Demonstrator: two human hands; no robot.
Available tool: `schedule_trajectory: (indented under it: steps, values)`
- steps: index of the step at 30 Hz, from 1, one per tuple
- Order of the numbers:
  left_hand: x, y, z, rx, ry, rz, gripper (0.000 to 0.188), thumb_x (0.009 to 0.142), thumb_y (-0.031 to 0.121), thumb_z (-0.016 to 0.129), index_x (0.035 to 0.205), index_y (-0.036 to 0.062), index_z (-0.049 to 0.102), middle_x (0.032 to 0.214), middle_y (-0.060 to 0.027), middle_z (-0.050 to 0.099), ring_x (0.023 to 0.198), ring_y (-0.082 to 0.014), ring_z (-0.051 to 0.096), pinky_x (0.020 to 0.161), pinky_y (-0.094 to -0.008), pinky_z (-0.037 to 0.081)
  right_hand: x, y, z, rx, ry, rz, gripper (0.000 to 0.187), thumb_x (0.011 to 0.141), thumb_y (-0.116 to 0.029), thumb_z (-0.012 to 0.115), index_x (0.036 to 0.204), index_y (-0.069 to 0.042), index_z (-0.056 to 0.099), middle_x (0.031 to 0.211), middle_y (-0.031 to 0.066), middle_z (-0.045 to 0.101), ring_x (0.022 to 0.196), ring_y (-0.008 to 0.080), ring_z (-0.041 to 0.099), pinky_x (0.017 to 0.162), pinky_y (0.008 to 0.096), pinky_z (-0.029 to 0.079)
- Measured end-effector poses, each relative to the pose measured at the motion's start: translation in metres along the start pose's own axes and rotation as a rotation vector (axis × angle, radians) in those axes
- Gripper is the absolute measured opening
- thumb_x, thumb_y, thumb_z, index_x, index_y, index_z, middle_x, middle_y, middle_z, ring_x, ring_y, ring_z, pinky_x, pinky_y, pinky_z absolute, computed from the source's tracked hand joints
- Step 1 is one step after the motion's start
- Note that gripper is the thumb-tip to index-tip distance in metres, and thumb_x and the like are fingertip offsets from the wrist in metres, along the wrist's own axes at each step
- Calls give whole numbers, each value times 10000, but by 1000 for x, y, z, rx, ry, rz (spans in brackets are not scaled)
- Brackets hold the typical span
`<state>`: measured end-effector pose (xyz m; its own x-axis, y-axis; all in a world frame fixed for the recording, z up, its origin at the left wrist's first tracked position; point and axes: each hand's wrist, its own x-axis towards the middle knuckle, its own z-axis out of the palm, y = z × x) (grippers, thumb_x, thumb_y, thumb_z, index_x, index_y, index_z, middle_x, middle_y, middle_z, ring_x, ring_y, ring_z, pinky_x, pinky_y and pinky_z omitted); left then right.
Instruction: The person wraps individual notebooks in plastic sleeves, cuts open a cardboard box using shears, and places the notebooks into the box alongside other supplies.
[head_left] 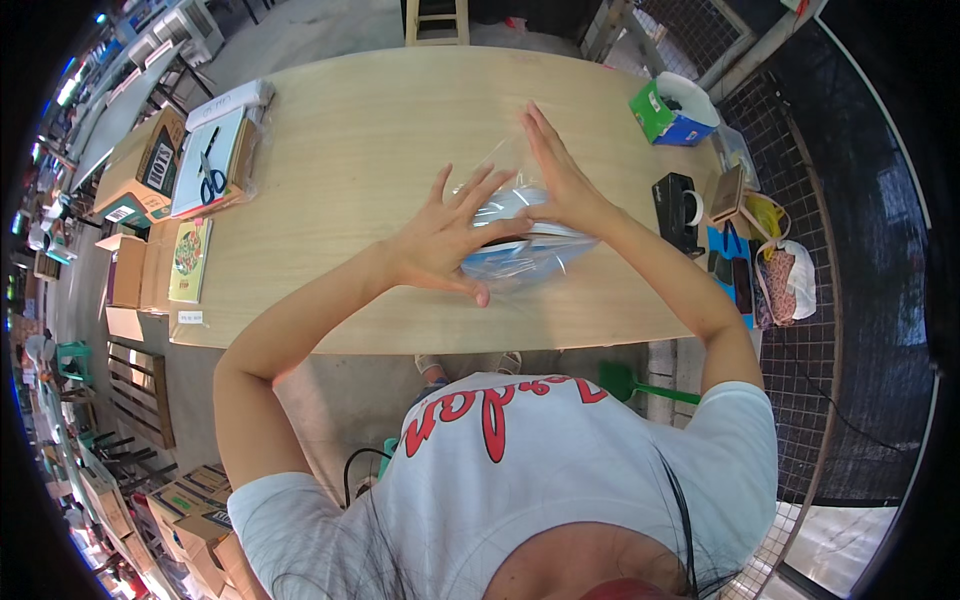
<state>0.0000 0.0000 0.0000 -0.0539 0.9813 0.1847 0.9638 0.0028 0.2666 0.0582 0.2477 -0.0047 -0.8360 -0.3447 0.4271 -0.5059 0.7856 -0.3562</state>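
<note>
A clear, shiny plastic bag with blue and white contents lies on the wooden table, in front of my body. Across its left side rests my left hand, open, fingers spread wide. My right hand lies along the bag's right side, also open, fingers stretched toward the far edge and thumb reaching across the bag. Both hands touch the plastic without gripping it. Beneath the fingers a dark line shows in the bag, and exactly what is inside is partly hidden by glare.
Scissors lie on a wrapped stack at the left, beside a cardboard box and a yellow booklet. On the right are a green-and-blue box, a black tape dispenser and several bags. A stool stands beyond the table.
</note>
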Motion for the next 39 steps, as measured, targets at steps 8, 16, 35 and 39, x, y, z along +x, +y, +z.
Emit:
schedule_trajectory:
  steps: [8,16,35,39]
  values:
    - [-3,14,3,214,-51,40,1016,562,908,455,1391,321,458,1519,-11,331,1433,-368,187,1088,-704,53,-7,20,24,280,-126,543,1175,688,-458,812,1505,-4,100,1469,312,292,1390,428,267,1137,419,259]
    - [0,9,2,174,-80,-34,1046,565,929,416,1425,333,420,1533,15,318,1449,-367,148,1089,-703,25,-139,-82,7,57,-855,166,478,825,-447,687,1226,-191,633,1022,117,682,934,324,648,860,412,499]
    - [15,13,-4,125,-225,-127,1082,544,971,307,1403,330,459,1526,29,333,1441,-405,137,1092,-698,-10,-386,227,-81,608,636,1601,202,809,-248,767,824,-65,684,675,17,623,492,94,507,431,276,384]
    - [13,16,-6,98,-241,-134,1086,582,965,295,1390,266,492,1509,-28,369,1435,-429,146,1093,-680,-19,-382,185,-81,462,774,1403,192,833,-210,742,781,-48,654,607,15,579,438,95,489,381,232,353]
